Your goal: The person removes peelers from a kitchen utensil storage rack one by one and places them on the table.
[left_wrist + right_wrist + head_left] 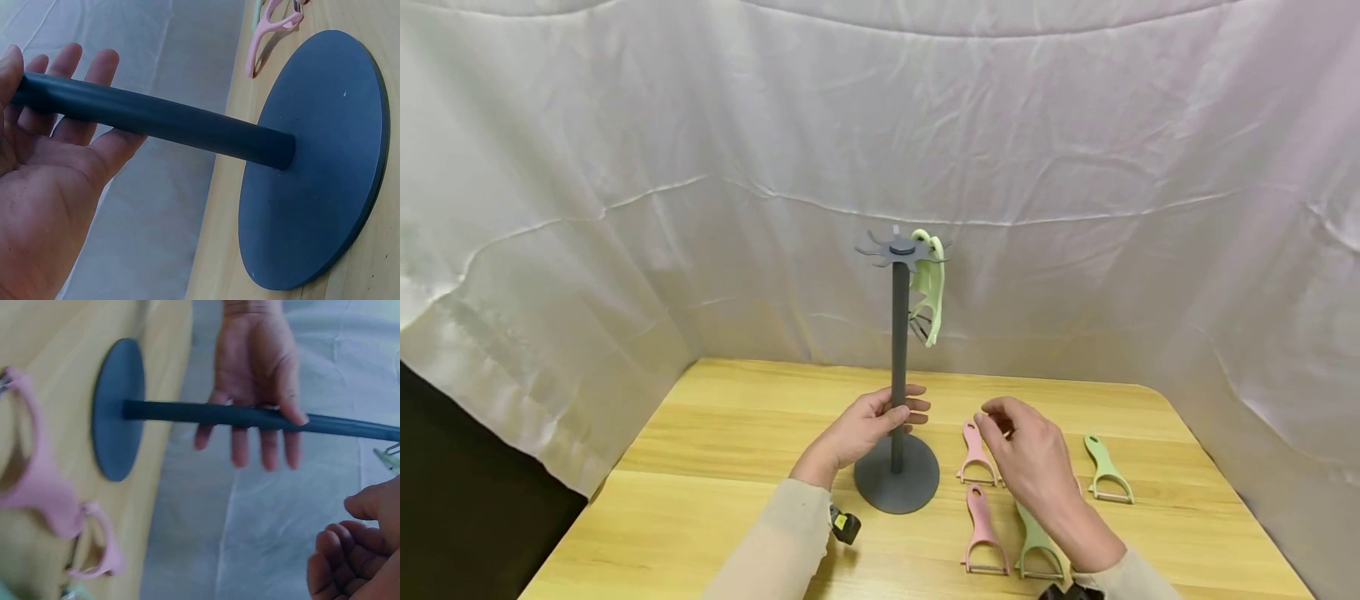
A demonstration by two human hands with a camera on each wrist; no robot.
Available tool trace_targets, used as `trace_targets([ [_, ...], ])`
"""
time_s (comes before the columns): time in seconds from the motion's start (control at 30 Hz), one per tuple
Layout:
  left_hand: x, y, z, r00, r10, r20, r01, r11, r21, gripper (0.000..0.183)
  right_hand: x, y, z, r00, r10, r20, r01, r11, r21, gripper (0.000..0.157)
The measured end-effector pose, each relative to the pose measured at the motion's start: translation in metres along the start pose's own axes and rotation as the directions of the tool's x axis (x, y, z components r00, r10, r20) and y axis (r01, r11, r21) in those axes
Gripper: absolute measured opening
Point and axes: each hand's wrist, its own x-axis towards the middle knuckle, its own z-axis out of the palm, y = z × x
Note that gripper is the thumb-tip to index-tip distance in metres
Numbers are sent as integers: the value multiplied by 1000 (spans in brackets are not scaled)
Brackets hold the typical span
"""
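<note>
A dark grey hook stand stands upright on its round base. My left hand holds its pole low down, thumb on the near side and fingers behind, as the left wrist view also shows. Light green peelers hang together from the stand's right-hand hooks. My right hand, fingers loosely curled and holding nothing, hovers over the table right of the pole. Near its fingertips lies a pink peeler. A second pink peeler and a green peeler lie closer; the green one is partly hidden by my right arm.
Another green peeler lies farther right on the wooden table. A bit of pink shows behind my right wrist. Pale curtain closes off the back and sides, and the table's right edge slopes down past the peelers.
</note>
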Motion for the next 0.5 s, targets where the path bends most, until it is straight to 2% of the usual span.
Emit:
trace_targets([
  [0.17,0,-1,0,1000,4,2,-4,1000,-4,42,10,-18,-4,996,-26,-81,34,995,93,17],
  [0.33,-1,0,0,1000,4,1,-4,1000,-8,42,20,-33,-11,992,-43,-122,64,984,168,16],
  [0.5,-1,0,0,1000,5,4,-5,1000,-11,41,30,-43,-17,987,-48,-153,78,977,198,17],
])
